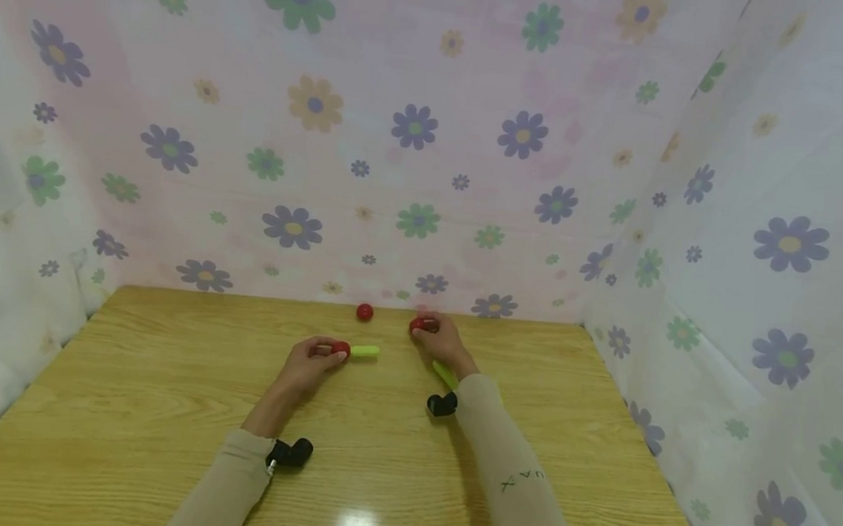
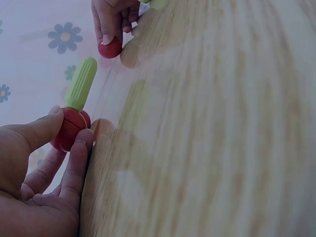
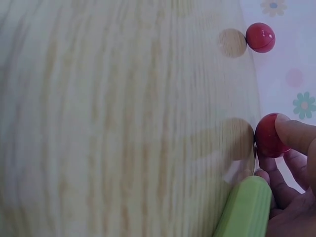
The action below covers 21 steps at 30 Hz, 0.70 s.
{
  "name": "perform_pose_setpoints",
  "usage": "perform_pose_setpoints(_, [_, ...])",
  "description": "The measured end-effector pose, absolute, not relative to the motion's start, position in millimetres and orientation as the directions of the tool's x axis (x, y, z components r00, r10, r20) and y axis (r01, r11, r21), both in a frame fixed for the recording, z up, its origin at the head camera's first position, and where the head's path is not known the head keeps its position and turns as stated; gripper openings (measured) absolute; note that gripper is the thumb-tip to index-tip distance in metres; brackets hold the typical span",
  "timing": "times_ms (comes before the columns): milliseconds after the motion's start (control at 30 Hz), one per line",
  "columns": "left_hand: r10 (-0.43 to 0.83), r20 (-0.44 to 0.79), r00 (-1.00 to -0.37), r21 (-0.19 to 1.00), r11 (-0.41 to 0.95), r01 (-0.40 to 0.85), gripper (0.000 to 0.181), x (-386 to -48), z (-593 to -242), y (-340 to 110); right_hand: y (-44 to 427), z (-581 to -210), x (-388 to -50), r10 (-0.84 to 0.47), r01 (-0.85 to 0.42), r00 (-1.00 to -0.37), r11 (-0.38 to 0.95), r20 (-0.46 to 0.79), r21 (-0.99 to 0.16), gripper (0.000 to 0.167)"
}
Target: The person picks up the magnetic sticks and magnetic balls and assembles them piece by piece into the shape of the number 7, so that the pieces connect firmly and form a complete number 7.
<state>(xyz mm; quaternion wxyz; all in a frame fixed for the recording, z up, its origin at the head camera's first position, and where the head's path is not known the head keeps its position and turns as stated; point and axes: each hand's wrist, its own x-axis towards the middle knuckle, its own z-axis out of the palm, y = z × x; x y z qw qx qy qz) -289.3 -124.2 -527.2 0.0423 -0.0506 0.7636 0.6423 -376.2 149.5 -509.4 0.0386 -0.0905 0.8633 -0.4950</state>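
My left hand (image 1: pixel 304 367) pinches a red ball (image 2: pixel 70 129) between thumb and fingers, close over the wooden table. A dark seam line crosses this ball, and a lime-green ribbed stick (image 2: pixel 81 85) juts out from it; whether the two are joined I cannot tell. Farther back and to the right, my right hand (image 1: pixel 448 345) holds another red ball (image 3: pixel 269 135) by thumb and fingers at the tabletop. A second green stick (image 3: pixel 245 210) lies beside that hand, partly hidden under the wrist in the head view. Between the hands, toward the back edge, sits a third red ball (image 1: pixel 364 312).
The wooden table (image 1: pixel 362 425) ends at a flower-printed cloth (image 1: pixel 372 142) behind, with more cloth on both sides. A black wrist camera (image 1: pixel 290 453) is strapped at the left cuff, another black camera (image 1: pixel 442 404) at the right.
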Motion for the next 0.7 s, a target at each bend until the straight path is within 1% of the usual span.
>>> perform_pose_setpoints(433, [-0.019, -0.129, -0.991, 0.977, 0.167, -0.13, 0.037, -291.2, -525.2, -122.7, 145.9, -505.6, -375.2, -0.174, -0.1, -0.985, 0.521, 0.009, -0.847, 0.038])
perform_pose_setpoints(700, [-0.021, -0.129, -0.991, 0.977, 0.167, -0.131, 0.037, -288.5, -526.2, -124.4, 143.6, -508.1, -370.8, -0.174, -0.113, -0.984, 0.496, 0.029, -0.861, 0.038])
